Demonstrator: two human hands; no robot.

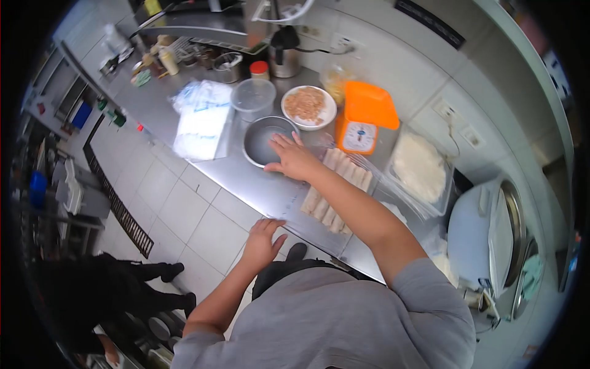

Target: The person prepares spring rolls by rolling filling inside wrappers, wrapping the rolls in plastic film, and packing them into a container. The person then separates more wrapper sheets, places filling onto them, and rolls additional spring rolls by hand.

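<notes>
Extending my right hand (294,158), fingers spread, over the round metal bowl (257,142), mouth upward beneath them, left hand (263,243) with fingers together.

"What's the round metal bowl (259,140) like?"

"Grey, open-topped, thin-rimmed, its inside partly hidden."

"And its pose?"

"Upright on the steel counter (224,178), near the front edge, about eleven o'clock from the wearer."

A working kitchen, shown by the steel counter (166,123) with its orange scale (359,137) and bowl of food (309,107).
</notes>
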